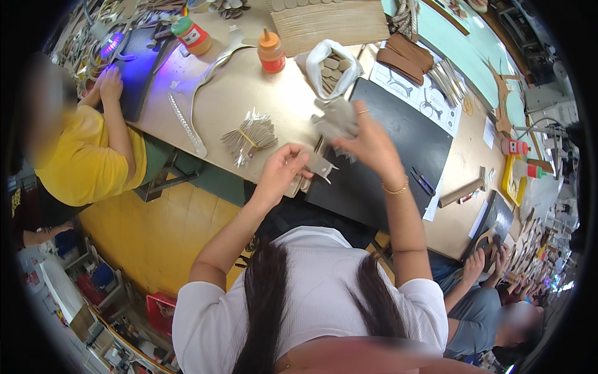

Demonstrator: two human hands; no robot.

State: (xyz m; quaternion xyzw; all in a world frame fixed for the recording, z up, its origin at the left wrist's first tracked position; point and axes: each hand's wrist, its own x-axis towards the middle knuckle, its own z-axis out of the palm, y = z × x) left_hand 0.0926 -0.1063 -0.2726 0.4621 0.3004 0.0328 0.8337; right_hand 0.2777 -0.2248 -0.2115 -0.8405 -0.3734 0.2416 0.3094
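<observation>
My left hand (286,171) is closed, its fingers curled at the near edge of the table around a small grey leather piece (321,167) with pronged ends. More pale material shows under those fingers, too hidden to name. My right hand (375,144) grips a bunch of grey leather pieces (336,118), smeared by motion, above the left edge of a black mat (398,159). Left of my hands lies a bundle of similar thin pieces (250,138) bound with a yellow band. A white plastic bag (314,57) of rounded beige pieces stands just beyond the bunch.
An orange-capped glue bottle (271,53) and a green-lidded jar (192,36) stand farther back. Snips (423,181) lie on the mat's right side. Brown leather strips (405,59) rest on printed sheets. A person in yellow (87,153) works at left; another (483,305) sits at right.
</observation>
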